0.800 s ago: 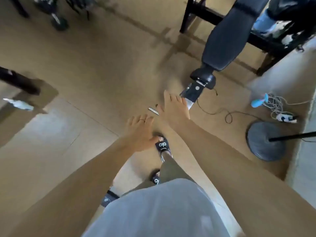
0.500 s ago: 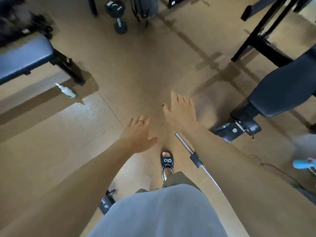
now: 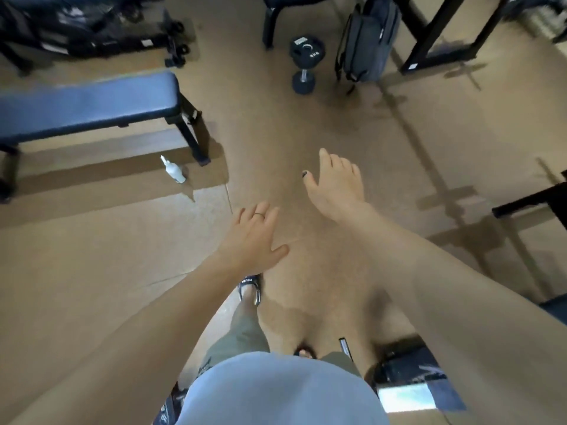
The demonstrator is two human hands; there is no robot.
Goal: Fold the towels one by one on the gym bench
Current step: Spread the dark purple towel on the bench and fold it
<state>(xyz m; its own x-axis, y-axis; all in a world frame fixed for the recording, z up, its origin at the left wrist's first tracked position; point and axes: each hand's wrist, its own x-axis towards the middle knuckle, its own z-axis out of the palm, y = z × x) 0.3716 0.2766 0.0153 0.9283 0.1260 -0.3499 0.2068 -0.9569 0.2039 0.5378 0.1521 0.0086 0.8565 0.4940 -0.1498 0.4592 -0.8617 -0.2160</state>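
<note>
A dark blue padded gym bench (image 3: 89,102) stands at the upper left on black legs, its top bare. No towel shows anywhere in view. My left hand (image 3: 253,240) hovers over the brown floor in the middle, fingers spread, a ring on one finger, holding nothing. My right hand (image 3: 336,187) is stretched out a little farther ahead and to the right, also open and empty. Both hands are well to the right of the bench and apart from it.
A white spray bottle (image 3: 173,170) stands on the floor by the bench's near leg. A black dumbbell (image 3: 305,64) and a grey bag (image 3: 366,41) sit ahead. Black equipment frames (image 3: 438,41) stand at the upper right, more dark gear (image 3: 92,32) at the upper left, my sandalled foot (image 3: 250,289) below.
The view has swung left and forward: the blue bench came closer into view at the left, the angled black pad at the right left the frame. Both hands stayed open and outstretched.
</note>
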